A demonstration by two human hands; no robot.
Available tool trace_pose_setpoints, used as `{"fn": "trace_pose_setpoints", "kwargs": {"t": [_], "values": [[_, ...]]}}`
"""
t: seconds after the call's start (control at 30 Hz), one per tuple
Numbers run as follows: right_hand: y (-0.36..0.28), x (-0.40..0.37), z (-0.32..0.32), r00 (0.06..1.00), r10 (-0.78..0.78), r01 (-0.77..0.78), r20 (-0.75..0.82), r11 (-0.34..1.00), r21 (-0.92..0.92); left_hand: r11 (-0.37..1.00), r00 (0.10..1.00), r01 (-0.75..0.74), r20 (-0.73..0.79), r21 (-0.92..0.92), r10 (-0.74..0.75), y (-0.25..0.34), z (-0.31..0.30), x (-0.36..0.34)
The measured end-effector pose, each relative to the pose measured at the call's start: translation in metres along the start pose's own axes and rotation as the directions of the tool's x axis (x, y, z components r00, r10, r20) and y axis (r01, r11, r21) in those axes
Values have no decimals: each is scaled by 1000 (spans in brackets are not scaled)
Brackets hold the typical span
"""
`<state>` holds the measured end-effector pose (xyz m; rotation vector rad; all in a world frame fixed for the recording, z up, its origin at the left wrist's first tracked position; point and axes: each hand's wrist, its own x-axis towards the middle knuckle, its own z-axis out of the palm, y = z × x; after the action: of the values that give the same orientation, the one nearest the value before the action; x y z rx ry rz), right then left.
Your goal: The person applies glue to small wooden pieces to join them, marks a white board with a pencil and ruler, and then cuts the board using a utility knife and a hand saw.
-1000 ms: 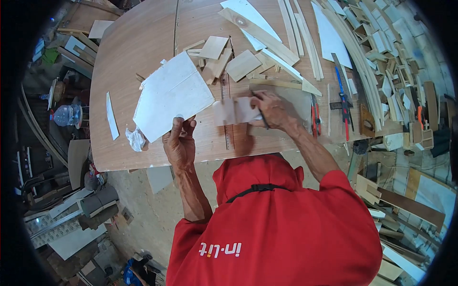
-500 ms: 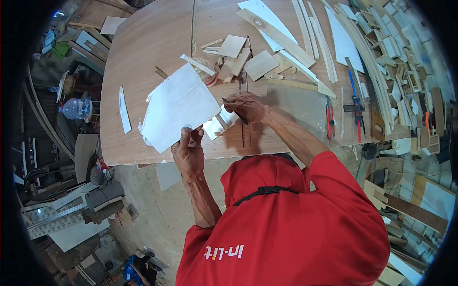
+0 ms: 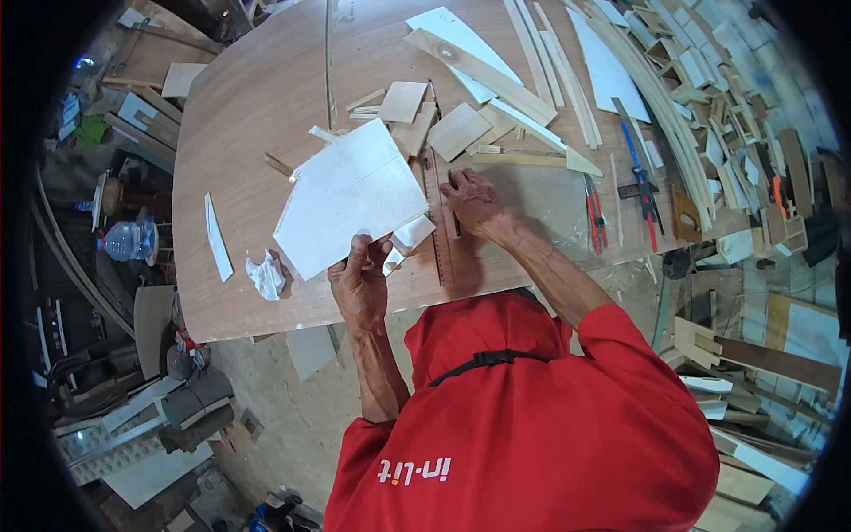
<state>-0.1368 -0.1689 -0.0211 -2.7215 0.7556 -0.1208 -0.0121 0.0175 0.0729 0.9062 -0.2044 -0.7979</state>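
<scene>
My left hand (image 3: 359, 288) pinches the lower right edge of a white board (image 3: 355, 199) with cut-off corners, thumb on top. The board is held over the wooden table (image 3: 239, 115). Just under its right corner lie small white blocks (image 3: 412, 233). My right hand (image 3: 476, 199) is closed around a slim dark tool (image 3: 456, 222), whose exact kind I cannot make out. This hand is low over the table, right beside a long ruler (image 3: 435, 213). Part of the tool is hidden by the fingers.
Small wood pieces (image 3: 459, 130) are heaped beyond the ruler. A crumpled white piece (image 3: 265, 275) and a thin white offcut (image 3: 217, 238) lie at left. Right of my hand are red pliers (image 3: 596, 215), a blue-and-red tool (image 3: 640, 182) and long wood strips (image 3: 567, 75).
My right hand has moved away from the white board's corner to the ruler's right side. The board has tilted slightly, and the crumpled white piece beside it now shows. The view has shifted.
</scene>
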Motion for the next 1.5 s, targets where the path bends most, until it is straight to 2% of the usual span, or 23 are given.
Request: {"fn": "trace_pose_setpoints", "kwargs": {"t": [0.03, 0.07, 0.13, 0.27, 0.37, 0.43, 0.47, 0.53, 0.57, 0.63, 0.77, 0.83, 0.9, 0.97, 1.03, 1.07, 1.13, 1.17, 1.23, 1.3, 1.37, 1.43, 1.5], "values": [[-1, -3, -2, 996, 67, -62, 51, 994, -94, 1000, 1000, 7, 8, 3, -7, -2, 0, 2], [2, -4, 5, 996, 77, -72, 46, 993, -93, 999, 1000, 26, 2, 18, -26, -6, 1, 5], [9, -5, 23, 994, 94, -103, -58, 981, -166, 998, 999, 50, 5, 30, -50, -13, 2, 10], [4, -2, 24, 985, 166, -170, -39, 976, -138, 991, 994, 108, -22, 79, -107, -23, 2, 13], [1, -10, 12, 972, 233, -233, -11, 971, -52, 987, 991, 129, -28, 92, -127, -33, 6, 15], [10, -22, 18, 941, 252, -229, -225, 965, 124, 985, 990, 140, -26, 101, -138, -40, 6, 17], [17, -31, 20, 939, 263, -241, -222, 963, 122, 978, 984, 178, -42, 112, -175, -42, 5, 18], [25, -47, 15, 871, 361, -231, -334, 900, 369, 967, 974, 224, -52, 123, -219, -50, 5, 21], [26, -52, 15, 866, 372, -243, -334, 897, 368, 969, 973, 230, -60, 92, -225, -54, 5, 22], [20, -60, -4, 866, 467, -371, -177, 839, 398, 968, 970, 241, -56, 64, -237, -62, 7, 26], [18, -61, 3, 820, 556, -465, -134, 785, 409, 951, 955, 297, -10, 86, -297, -81, 11, 34], [19, -65, 6, 751, 650, -427, -116, 613, 665, 935, 937, 345, 23, 80, -347, -93, 14, 38], [23, -86, -4, 726, 673, -438, -142, 611, 660, 863, 862, 503, 49, 52, -505, -112, 24, 37], [32, -110, -10, 700, 694, -450, -167, 611, 652, 848, 846, 523, 69, 81, -529, -132, 38, 33], [47, -136, -8, 533, 810, -456, -244, 518, 724, 821, 817, 561, 87, 107, -570, -151, 50, 26], [55, -150, -11, 520, 817, -461, -250, 515, 723, 815, 810, 568, 99, 111, -578, -159, 55, 23], [71, -177, -25, 392, 861, -642, -323, 508, 574, 819, 810, 549, 136, 167, -570, -176, 66, 17], [82, -190, -27, 379, 864, -645, -332, 504, 574, 827, 813, 503, 188, 251, -551, -185, 70, 14], [107, -209, -27, 321, 880, -778, -351, 456, 432, 821, 798, 507, 217, 261, -562, -200, 75, 11], [126, -224, -30, 315, 864, -788, -392, 468, 399, 816, 787, 510, 236, 272, -571, -212, 79, 9], [145, -232, -36, 317, 848, -796, -425, 481, 367, 769, 768, 576, 140, 278, -625, -221, 81, 4], [166, -232, -51, 287, 865, -866, -412, 419, 275, 728, 738, 617, 102, 300, -668, -215, 90, -3], [188, -229, -64, 243, 893, -858, -380, 381, 345, 680, 703, 658, 58, 325, -708, -216, 91, -7]]}}
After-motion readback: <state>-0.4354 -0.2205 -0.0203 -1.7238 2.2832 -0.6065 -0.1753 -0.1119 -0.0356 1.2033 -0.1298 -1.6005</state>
